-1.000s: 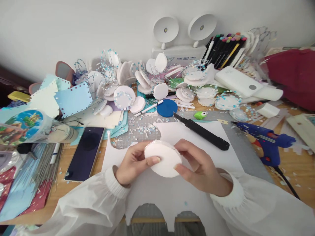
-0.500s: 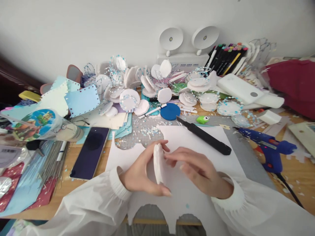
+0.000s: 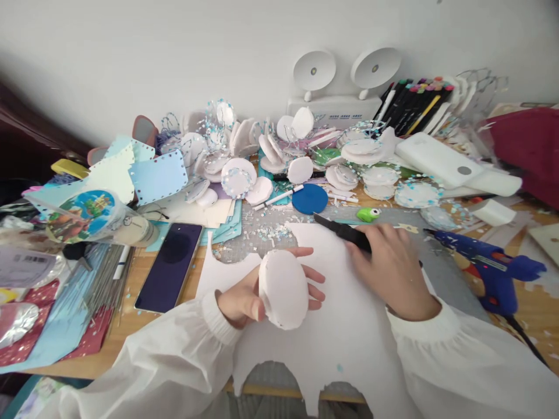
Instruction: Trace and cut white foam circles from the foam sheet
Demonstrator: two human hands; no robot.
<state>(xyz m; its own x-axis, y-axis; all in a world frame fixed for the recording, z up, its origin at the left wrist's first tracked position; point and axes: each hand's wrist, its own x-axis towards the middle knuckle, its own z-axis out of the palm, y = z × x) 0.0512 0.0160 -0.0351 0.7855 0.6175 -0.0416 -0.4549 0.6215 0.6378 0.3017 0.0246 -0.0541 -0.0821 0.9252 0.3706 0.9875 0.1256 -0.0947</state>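
Note:
A white round foam-like disc (image 3: pixel 283 290) rests in my left hand (image 3: pixel 251 297), its flat face turned toward me. The thumb is at its left edge and the other fingers reach out behind it. My right hand (image 3: pixel 393 270) lies over the handle of a black craft knife (image 3: pixel 343 231), with fingers curled round it; the blade points up and left. Under both hands is a large white sheet (image 3: pixel 332 326) with curved cut-outs along its edges. A blue round lid (image 3: pixel 310 199) and a green punch (image 3: pixel 368 215) are just beyond the knife.
Many white discs with blue-dotted wires (image 3: pixel 238 178) pile up at the back. A phone (image 3: pixel 169 266), a tilted plastic cup (image 3: pixel 91 215) and thin wires (image 3: pixel 107 285) are on the left. On the right lies a blue glue gun (image 3: pixel 493 265).
My right hand has left the disc and moved right onto the knife. In my left hand the disc has turned from edge-on to face-on. The view has shifted slightly.

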